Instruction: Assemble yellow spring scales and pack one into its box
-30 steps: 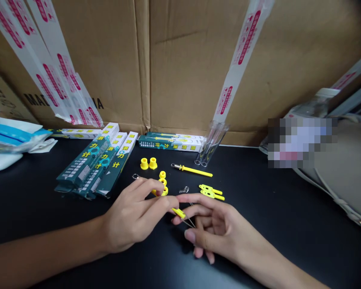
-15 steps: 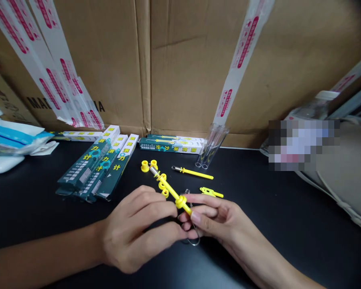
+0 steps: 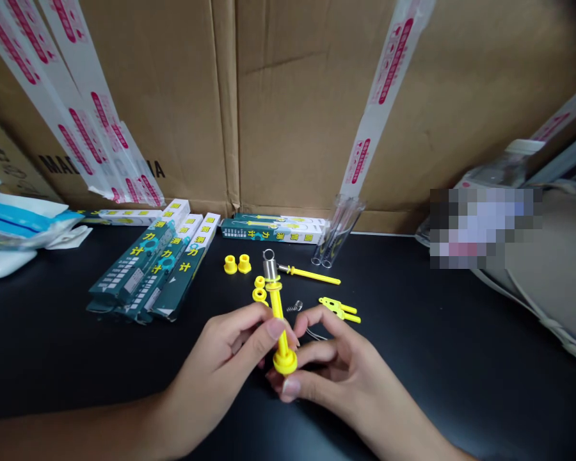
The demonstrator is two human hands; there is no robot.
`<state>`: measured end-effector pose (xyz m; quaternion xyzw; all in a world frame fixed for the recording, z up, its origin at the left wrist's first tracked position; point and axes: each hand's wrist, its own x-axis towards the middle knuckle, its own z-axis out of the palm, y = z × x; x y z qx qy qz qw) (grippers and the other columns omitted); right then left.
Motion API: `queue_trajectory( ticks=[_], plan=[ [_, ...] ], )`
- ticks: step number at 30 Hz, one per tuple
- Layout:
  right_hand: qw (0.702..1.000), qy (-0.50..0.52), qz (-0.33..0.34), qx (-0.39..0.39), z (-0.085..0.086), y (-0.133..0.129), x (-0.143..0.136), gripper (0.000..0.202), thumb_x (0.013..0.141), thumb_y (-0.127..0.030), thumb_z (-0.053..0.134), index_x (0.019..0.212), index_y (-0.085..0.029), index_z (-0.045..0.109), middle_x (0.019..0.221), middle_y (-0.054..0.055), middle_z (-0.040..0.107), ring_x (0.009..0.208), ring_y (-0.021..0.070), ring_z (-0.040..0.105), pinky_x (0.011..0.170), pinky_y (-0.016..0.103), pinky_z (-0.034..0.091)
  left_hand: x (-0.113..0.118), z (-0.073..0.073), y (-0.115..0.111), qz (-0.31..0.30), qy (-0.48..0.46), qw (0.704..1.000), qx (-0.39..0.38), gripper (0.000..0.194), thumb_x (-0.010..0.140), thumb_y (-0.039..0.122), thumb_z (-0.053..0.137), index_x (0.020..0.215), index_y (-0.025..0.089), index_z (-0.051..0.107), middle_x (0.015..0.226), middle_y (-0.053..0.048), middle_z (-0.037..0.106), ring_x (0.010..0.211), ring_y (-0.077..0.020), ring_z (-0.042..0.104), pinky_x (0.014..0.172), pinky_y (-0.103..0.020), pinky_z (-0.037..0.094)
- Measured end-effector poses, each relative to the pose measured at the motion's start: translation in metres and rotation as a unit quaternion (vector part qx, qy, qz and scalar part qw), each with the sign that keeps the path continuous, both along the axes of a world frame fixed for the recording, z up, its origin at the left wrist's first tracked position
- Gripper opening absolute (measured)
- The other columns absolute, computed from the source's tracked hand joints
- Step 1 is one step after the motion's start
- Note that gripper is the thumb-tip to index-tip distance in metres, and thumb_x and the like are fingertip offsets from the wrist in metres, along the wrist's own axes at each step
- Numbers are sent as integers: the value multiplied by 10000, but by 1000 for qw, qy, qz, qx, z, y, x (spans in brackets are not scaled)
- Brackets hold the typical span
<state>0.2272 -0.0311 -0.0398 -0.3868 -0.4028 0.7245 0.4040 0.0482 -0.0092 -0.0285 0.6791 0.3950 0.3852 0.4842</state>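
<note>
A yellow spring-scale rod [image 3: 276, 304] is held between my hands, tilted, its metal cap and wire ring pointing away from me. My left hand [image 3: 230, 352] is closed, thumb and fingers pinching the middle of the shaft. Closed at the near end is my right hand [image 3: 336, 365], its thumb and fingertips around the yellow collar [image 3: 285, 362]; the rod's tip is hidden there. Just beyond the hands lie a small coil spring [image 3: 296, 307], small yellow rings [image 3: 259, 294] and a bent wire [image 3: 315, 334] partly covered by my right hand.
A second yellow rod [image 3: 314, 276], two yellow caps [image 3: 230, 264] and flat yellow pieces [image 3: 340, 308] lie farther off. Clear tubes [image 3: 333, 240] lean against the carton [image 3: 288, 128]. Spring-scale boxes [image 3: 148, 262] are at left, a bottle [image 3: 496, 169] and bag [image 3: 547, 282] at right.
The rod has swung to point more directly away from me, its collar end coming nearer. My left hand has turned, its thumb now on the shaft; the spring and flat pieces are more exposed.
</note>
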Motion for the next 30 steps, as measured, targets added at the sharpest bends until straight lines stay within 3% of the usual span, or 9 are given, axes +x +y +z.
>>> queue_trajectory(
  ticks=[5, 11, 16, 21, 28, 30],
  plan=[
    [1000, -20, -9, 15, -2, -2, 1, 436, 699, -341, 913, 918, -220, 555, 687, -57, 724, 624, 114, 709, 678, 232, 583, 3, 0, -2, 31, -56, 998, -15, 295, 1005, 345, 505, 819, 209, 691, 741, 9, 664, 693, -143, 602, 659, -216, 501],
    [993, -59, -8, 106, -6, -3, 4, 344, 767, -300, 863, 979, -244, 597, 942, -3, 694, 944, 164, 689, 790, 258, 609, 5, 0, 5, 53, -98, 991, -67, 234, 1015, 331, 485, 941, 202, 666, 859, -9, 684, 719, -148, 627, 699, -245, 529],
    [988, -72, 9, 134, -9, -5, 5, 303, 828, -244, 803, 1061, -273, 612, 1066, 2, 676, 1066, 165, 656, 958, 317, 586, 7, -3, 7, 65, -134, 984, -101, 289, 1006, 411, 503, 907, 178, 641, 853, -35, 678, 817, -187, 634, 755, -284, 527],
    [974, -139, 20, 179, -7, -7, 8, 233, 923, -253, 695, 1137, -284, 610, 1121, 26, 701, 1108, 188, 668, 924, 306, 597, 7, -6, 8, 76, -176, 971, -140, 356, 977, 504, 539, 840, 179, 591, 772, -15, 639, 792, -176, 600, 773, -286, 494],
    [941, -212, -71, 255, 8, 5, 26, 114, 980, -326, 613, 1065, -255, 638, 1086, 56, 734, 1004, 209, 721, 848, 319, 633, 5, -7, 9, 92, -166, 970, -149, 401, 953, 569, 546, 845, 184, 569, 635, 27, 567, 628, -143, 512, 627, -261, 416],
    [917, -248, -110, 294, 12, 13, 37, 117, 987, -329, 597, 1063, -246, 631, 1040, 58, 735, 960, 208, 726, 788, 308, 644, 5, -7, 9, 97, -155, 974, -137, 395, 965, 550, 535, 828, 181, 568, 593, 38, 536, 610, -136, 494, 619, -255, 399]
  ],
)
